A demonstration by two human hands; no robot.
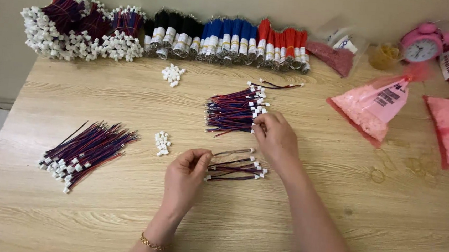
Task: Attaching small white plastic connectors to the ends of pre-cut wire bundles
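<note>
Now your left hand [185, 175] pinches a wire [231, 153] mid-counter; right hand's [276, 137] fingers pinch a connector on the wire bundle [232, 112]; next, pull one free.

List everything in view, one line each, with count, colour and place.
table: one, light wood, under everything
wire bundles: many, red, blue and black, back edge
connector leads: big heap, white plugs, back left
loose leads: pile, red and dark, left
middle leads: pile, centre
small leads: few, between the hands
white plugs: two small clusters, centre left
pink bags: two, right
alarm clock: one, pink, back right
left hand: pinching small leads
right hand: on middle leads
</note>
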